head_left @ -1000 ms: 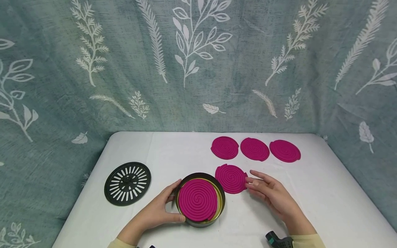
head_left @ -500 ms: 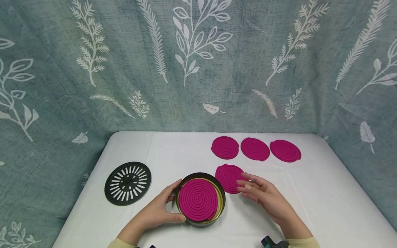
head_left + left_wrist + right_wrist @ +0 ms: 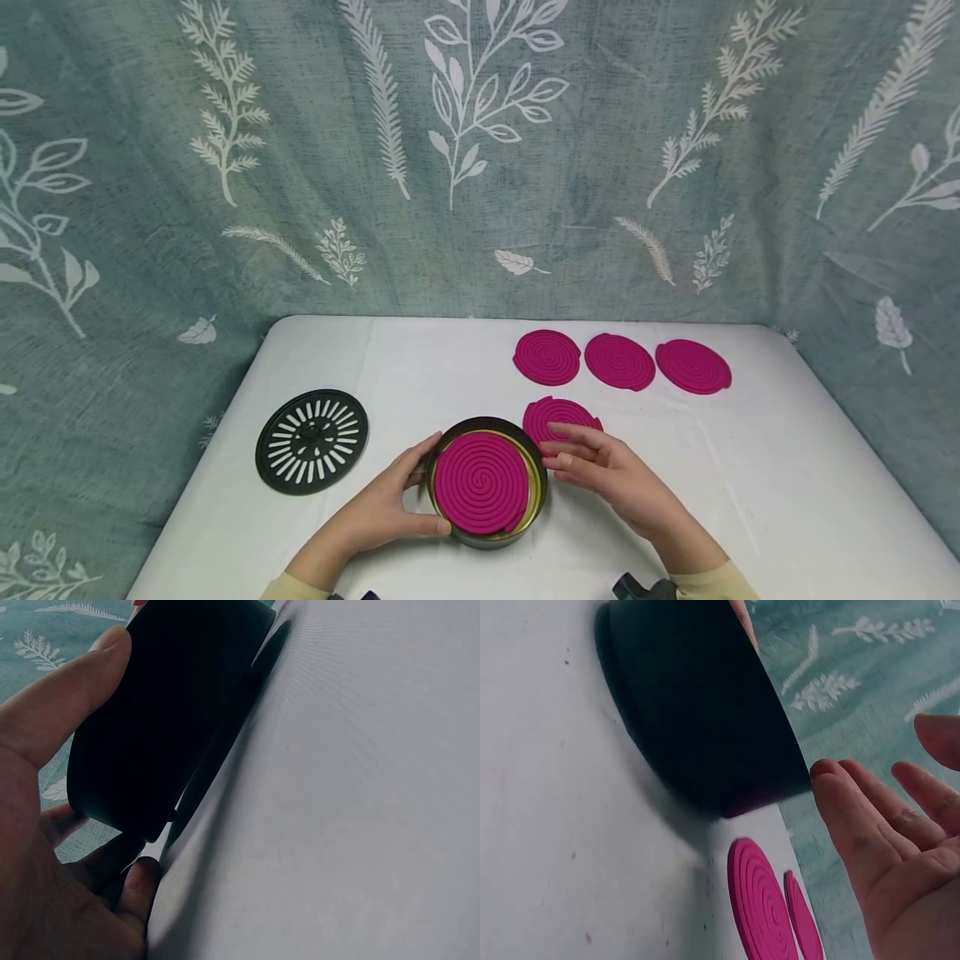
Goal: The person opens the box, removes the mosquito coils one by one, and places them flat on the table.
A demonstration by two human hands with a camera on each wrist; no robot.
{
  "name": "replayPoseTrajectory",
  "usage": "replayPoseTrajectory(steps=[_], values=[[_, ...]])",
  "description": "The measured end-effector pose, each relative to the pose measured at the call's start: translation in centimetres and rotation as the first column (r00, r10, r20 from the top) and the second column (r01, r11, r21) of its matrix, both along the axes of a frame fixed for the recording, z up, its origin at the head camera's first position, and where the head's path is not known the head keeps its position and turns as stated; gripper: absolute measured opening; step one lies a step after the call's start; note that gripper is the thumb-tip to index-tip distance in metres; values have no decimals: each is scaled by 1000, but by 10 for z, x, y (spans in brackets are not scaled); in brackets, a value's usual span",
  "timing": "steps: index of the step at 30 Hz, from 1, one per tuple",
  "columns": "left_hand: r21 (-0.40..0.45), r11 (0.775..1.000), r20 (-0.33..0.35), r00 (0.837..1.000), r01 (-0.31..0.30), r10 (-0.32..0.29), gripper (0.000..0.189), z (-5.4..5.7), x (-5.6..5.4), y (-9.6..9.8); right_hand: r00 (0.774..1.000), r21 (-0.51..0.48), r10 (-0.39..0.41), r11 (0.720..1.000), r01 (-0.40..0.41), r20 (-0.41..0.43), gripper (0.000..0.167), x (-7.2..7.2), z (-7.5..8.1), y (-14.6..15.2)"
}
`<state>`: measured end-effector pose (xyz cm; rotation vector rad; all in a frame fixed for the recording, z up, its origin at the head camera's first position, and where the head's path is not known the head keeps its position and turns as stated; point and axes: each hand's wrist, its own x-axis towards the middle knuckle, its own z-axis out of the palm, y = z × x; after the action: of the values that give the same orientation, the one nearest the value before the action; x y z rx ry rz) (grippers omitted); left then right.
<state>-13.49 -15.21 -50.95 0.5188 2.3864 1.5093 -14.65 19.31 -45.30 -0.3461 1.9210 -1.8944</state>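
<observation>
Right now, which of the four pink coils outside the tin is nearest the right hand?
The front coil, beside the tin: the right hand partly hides it; the other three coils lie uncovered farther back.

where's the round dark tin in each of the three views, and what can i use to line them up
Head: the round dark tin sits just below centre, gripped by the left hand, a pink coil inside.
Left wrist: the round dark tin is the near-black shape left of centre, at the top.
Right wrist: the round dark tin fills the upper middle, left of the right hand.
Shared landmark: the leaf-patterned curtain.
</observation>
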Motion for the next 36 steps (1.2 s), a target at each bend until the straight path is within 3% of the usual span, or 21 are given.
replayPoseTrajectory(steps=[8, 16, 24, 36], values=[[0, 1000, 7, 1000, 2, -2, 115, 0, 1, 0, 996, 74, 79, 994, -76, -51, 58, -4, 5, -18], [0, 1000, 5, 1000, -3, 3, 115, -4, 2, 0, 980, 187, 189, 967, -173, -69, 62, -6, 13, -35], [-5, 1000, 3, 1000, 0, 0, 112, -3, 1, 0, 961, 344, 239, 922, -180, -137, 60, -7, 18, -50], [-13, 1000, 10, 1000, -2, 2, 112, 0, 2, 0, 962, 395, 241, 902, -174, -126, 70, -11, 18, -52]])
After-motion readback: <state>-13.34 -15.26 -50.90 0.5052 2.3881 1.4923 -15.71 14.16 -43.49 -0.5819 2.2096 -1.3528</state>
